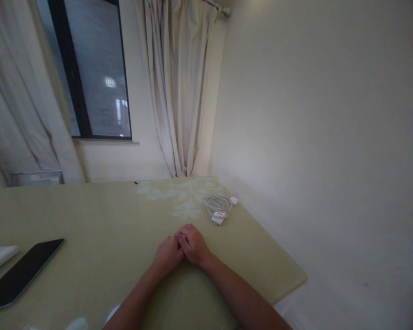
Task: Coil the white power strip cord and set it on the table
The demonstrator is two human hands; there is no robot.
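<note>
My left hand (pixel 168 255) and my right hand (pixel 194 244) are clasped together over the middle of the pale green tabletop (pixel 117 229). The right hand's fingers fold over those of the left, both hands closed. The left fingers are mostly hidden, and whether anything lies between the palms cannot be made out. Just beyond the right hand, apart from it, a coiled grey-white cable (pixel 215 203) rests on the table. A white power strip or socket block (pixel 219 217) sits against the coil, with a white plug (pixel 233 200) at its right.
At the left lies a dark flat tablet-like slab (pixel 24 272), beside a white object (pixel 0 256) cut off by the frame. A small black item (pixel 135 183) is near the far edge. The wall (pixel 313 160) borders the table's right side; curtains (pixel 179 91) hang behind.
</note>
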